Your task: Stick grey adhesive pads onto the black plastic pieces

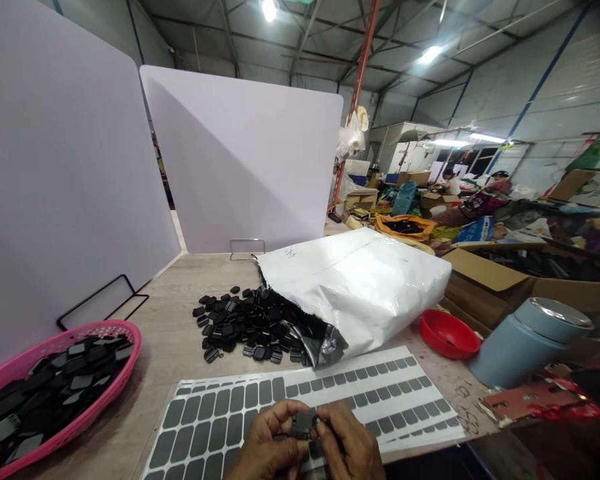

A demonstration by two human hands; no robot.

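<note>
A small black plastic piece (304, 427) with a slotted edge is held low in front of me. My left hand (273, 440) pinches it from the left between thumb and fingers. From the other side, the closed fingertips of my right hand (347, 437) press at its right edge; whether a sticker is between them I cannot tell. Beneath both hands lie sheets of dark grey rounded stickers (213, 417) on white backing. Beyond them, a heap of similar black pieces (235, 323) spills from the mouth of a white plastic bag (365, 287).
To the left stands a pink basket (135, 347) of black pieces, some with grey faces. White panels (245, 160) on wire feet edge the table. On the right are a red bowl (447, 333), a blue-grey flask (525, 343) and an open cardboard box (495, 273). People sit farther back.
</note>
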